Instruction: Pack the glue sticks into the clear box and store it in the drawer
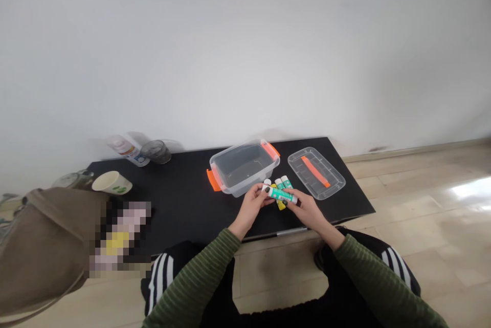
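Between my two hands is a white and green glue stick (pixel 281 194), tilted slightly down to the right. My left hand (pixel 253 204) is closed on its left end, and my right hand (pixel 307 209) grips the right end. Just behind it on the table lie more glue sticks (pixel 286 181) with green labels and white caps, and a yellow one (pixel 281 205) shows partly below. Beyond my left hand stands a clear plastic box (pixel 245 184) with orange latches, its top uncovered. The clear lid (pixel 334 188) with an orange handle lies right of the glue sticks.
The black table (pixel 184 200) stands against a white wall. Toward its left end are a paper cup (pixel 111 183), a glass (pixel 156 152), a white bottle (pixel 128 150) and a blurred-out pinkish item (pixel 128 220). A brown bag (pixel 46 246) is at the far left.
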Demonstrator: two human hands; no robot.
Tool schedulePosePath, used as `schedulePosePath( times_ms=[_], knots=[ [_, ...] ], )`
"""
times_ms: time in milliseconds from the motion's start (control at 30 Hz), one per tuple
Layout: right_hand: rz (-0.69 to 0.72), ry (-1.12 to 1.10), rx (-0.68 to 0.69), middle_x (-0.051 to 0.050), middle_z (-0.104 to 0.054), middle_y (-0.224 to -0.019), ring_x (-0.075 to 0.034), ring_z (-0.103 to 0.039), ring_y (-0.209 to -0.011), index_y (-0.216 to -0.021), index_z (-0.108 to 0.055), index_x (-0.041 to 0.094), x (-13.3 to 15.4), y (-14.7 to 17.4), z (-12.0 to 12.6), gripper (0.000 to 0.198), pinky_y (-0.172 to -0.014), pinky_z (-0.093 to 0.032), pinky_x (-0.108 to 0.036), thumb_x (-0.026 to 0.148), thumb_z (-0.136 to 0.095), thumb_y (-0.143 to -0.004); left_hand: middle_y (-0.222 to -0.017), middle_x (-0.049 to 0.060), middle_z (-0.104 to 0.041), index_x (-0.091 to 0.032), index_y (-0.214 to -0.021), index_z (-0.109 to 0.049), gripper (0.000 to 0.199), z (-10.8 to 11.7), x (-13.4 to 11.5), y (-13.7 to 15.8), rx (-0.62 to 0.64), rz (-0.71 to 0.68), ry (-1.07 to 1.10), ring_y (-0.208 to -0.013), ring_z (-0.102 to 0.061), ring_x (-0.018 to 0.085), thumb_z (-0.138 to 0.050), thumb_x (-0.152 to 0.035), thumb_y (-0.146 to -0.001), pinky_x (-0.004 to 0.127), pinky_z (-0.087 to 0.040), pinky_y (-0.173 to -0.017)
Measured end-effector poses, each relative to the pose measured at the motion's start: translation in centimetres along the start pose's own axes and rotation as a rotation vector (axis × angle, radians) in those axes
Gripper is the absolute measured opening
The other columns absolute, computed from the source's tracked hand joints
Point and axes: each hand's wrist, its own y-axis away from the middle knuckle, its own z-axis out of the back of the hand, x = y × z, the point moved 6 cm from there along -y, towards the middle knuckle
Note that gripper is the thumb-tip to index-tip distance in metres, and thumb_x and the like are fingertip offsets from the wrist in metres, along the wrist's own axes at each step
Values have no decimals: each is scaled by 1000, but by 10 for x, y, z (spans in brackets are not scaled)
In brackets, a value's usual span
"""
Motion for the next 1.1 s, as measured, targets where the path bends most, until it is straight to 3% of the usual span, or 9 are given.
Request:
schedulePosePath(
  times_ms=[267,400,600,767,933,1033,1100],
  knots=[
    [-92,-65,54,-5,-75,-94,-18,-65,-76,-119,-68,18,-10,1,-4,39,-72,-51,-29,36,-61,-85,-98,5,-69,-16,-100,-61,42,-5,-3,3,53,-9,-76,-93,-67,18,-78,-47,-77,36,-57,-90],
    [-117,-70,155,-2,-72,-79,-17,-65,-70,-114,-69,18,-7,1,-8,35,-68,-49,-27,38,-61,-86,-102,7,-70,-16,-100,-62,42,-9,-2,3,92,-24,-160,-93,-67,19,-78,-48,-76,35,-56,-88],
    [-78,121,226,-1,-72,-81,-16,-63,-67,-104,-70,21,-3,1,-18,26,-64,-44,-25,35,-64,-83,-108,10,-72,-17,-104,-63,41,-10,-2,-3,119,-115,-284,-99,-68,22,-73,-48,-79,35,-54,-88],
    [-1,272,221,-4,-75,-92,-17,-67,-79,-104,-71,22,2,-4,-17,23,-70,-46,-25,34,-61,-88,-92,5,-70,-16,-103,-64,38,7,7,-10,27,-88,-458,-76,-67,17,-68,-47,-82,28,-58,-63],
    [6,415,106,-7,-74,-96,-19,-67,-89,-104,-72,20,1,-15,5,22,-79,-48,-28,28,-56,-90,-73,-1,-63,-16,-92,-65,34,23,17,-19,-86,-27,-654,-46,-57,9,-61,-50,-86,20,-48,-41],
    [-18,365,101,-6,-75,-95,-18,-68,-87,-106,-71,19,-2,-16,12,23,-78,-49,-28,29,-57,-90,-68,-2,-61,-16,-85,-63,36,23,23,-24,-121,4,-656,-41,-54,7,-66,-52,-83,17,-44,-37],
    [-44,309,141,-4,-75,-94,-17,-69,-81,-108,-70,20,-3,-14,8,25,-75,-49,-26,32,-59,-89,-67,-2,-61,-16,-83,-61,38,18,30,-26,-114,35,-559,-46,-58,9,-71,-53,-79,19,-48,-40]
  ],
)
